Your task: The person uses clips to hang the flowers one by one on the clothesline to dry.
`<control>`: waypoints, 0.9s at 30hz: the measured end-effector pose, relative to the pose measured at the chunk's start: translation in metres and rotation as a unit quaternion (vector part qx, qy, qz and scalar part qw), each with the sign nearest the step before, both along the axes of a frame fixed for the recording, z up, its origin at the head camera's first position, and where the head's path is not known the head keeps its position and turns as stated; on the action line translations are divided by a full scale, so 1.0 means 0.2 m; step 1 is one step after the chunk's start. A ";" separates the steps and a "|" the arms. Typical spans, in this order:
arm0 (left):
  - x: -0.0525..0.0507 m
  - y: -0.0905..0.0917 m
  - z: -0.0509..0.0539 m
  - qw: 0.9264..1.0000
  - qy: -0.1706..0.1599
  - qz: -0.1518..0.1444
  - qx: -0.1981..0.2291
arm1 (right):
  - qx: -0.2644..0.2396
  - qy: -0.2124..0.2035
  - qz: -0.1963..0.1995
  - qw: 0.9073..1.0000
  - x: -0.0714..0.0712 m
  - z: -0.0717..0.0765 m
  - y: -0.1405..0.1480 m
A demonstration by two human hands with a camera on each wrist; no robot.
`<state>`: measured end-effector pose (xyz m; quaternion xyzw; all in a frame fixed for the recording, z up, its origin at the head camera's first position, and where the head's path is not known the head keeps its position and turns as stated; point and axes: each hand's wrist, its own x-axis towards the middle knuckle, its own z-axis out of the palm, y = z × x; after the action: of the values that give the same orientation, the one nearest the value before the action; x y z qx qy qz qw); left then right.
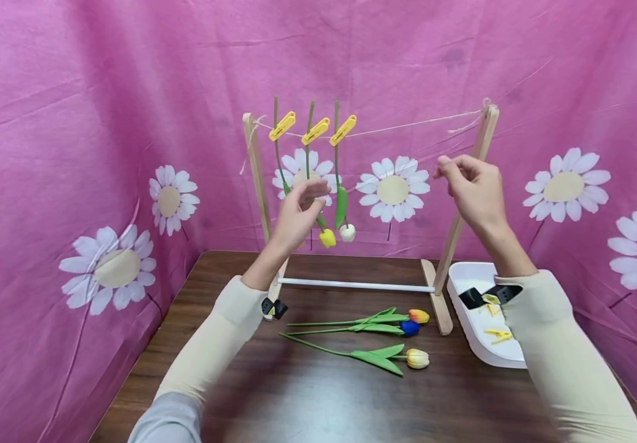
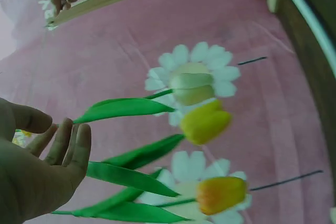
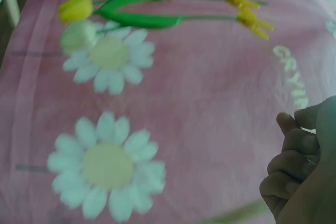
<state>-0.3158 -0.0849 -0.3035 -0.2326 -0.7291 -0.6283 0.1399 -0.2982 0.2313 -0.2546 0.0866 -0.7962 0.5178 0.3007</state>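
I see the left hand [image 1: 298, 212], grip spread, by the hanging tulips [image 1: 341, 207]; at its three o'clock, the right hand [image 1: 478, 192] hovers, grip curled inward.

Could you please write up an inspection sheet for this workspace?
Surface: brown table; three loose tulips lie on it.
Job's things: three hanging tulips, heads down, each clipped to the string by a yellow clip; white tray with more clips.
Clutter: nothing seen.
Grippers: left hand, fingers extended, at the hanging tulips, contact unclear; right hand, fingers curled, near the right post, nothing visible in it.
Cables: nothing seen.
Surroundings: pink daisy-print cloth.
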 end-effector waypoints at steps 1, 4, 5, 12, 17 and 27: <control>0.01 -0.01 -0.02 1.000 -0.001 0.004 -0.016 | 0.013 -0.010 -0.014 1.000 0.01 -0.03 0.03; 0.04 -0.05 -0.10 0.998 -0.010 0.007 -0.060 | 0.058 -0.035 -0.045 0.997 0.02 -0.11 0.14; 0.04 -0.07 -0.13 0.997 -0.016 0.007 -0.075 | 0.074 -0.041 -0.053 0.995 0.03 -0.14 0.18; 0.08 -0.19 -0.34 0.987 -0.053 -0.028 -0.149 | 0.229 -0.064 -0.099 0.966 0.04 -0.34 0.43; 0.08 -0.26 -0.48 0.980 -0.080 -0.043 -0.175 | 0.311 -0.123 -0.091 0.938 0.02 -0.48 0.59; 0.09 -0.29 -0.78 0.956 -0.071 -0.070 -0.277 | 0.392 -0.325 0.037 0.860 -0.05 -0.80 0.82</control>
<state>-0.2982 -0.1428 -0.4596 -0.2676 -0.8642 -0.4252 -0.0261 -0.3077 0.3952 -0.4143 0.0533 -0.9821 0.1726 -0.0530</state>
